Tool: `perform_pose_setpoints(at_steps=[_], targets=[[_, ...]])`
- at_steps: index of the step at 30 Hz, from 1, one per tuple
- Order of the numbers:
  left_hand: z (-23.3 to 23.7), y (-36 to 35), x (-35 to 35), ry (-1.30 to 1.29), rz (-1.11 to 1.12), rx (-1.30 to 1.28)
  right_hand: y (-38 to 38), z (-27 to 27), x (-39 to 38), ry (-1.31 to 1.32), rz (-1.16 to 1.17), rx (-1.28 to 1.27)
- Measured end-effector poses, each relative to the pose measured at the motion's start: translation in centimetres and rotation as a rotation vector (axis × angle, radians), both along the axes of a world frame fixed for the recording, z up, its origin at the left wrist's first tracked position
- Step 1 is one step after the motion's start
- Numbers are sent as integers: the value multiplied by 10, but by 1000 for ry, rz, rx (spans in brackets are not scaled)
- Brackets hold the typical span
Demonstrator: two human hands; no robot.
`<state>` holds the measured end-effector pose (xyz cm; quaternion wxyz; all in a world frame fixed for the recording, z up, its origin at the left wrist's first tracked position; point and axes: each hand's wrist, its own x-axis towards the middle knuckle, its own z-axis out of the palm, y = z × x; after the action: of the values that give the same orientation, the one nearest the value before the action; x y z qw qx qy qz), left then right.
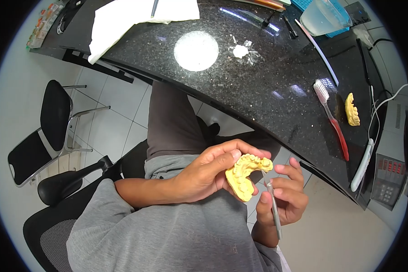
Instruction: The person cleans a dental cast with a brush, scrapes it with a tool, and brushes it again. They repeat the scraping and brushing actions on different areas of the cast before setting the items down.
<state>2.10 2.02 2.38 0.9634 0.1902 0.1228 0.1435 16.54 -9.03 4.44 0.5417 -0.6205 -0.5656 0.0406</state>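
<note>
My left hand is wrapped round a yellow, horseshoe-shaped dental cast with teeth along its arch, the thumb on its upper left edge. It is held up in front of my shirt, below the counter's front edge. Between the fingers and thumb of my right hand is a slim metal dental carving tool, held like a pen. Its thin tip points up at the cast's right end, close against the yellow surface.
On the black speckled counter lie a red-handled toothbrush, a smaller yellow cast piece and a white corded handpiece. Farther back are a white clump, white paper and a plastic tub. A chair stands left.
</note>
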Motion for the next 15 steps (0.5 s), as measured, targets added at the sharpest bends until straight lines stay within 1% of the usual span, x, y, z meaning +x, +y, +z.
perform_pose_setpoints(at_steps=[3,5,8,9,13,15], targets=[[-4,0,-3,-2,-19,-49,1,0,0,18,25,-40],[-1,-2,-1,-44,27,-105,1,1,-1,14,24,-43],[1,-3,1,-3,78,-108,0,1,-3,18,15,-34],[-1,-1,1,-29,75,-116,-1,1,-3,25,11,-23],[-1,-3,1,-36,105,-104,-3,8,-8,93,13,-56],[-7,-5,1,-26,156,-40,-5,6,-9,112,33,-66]])
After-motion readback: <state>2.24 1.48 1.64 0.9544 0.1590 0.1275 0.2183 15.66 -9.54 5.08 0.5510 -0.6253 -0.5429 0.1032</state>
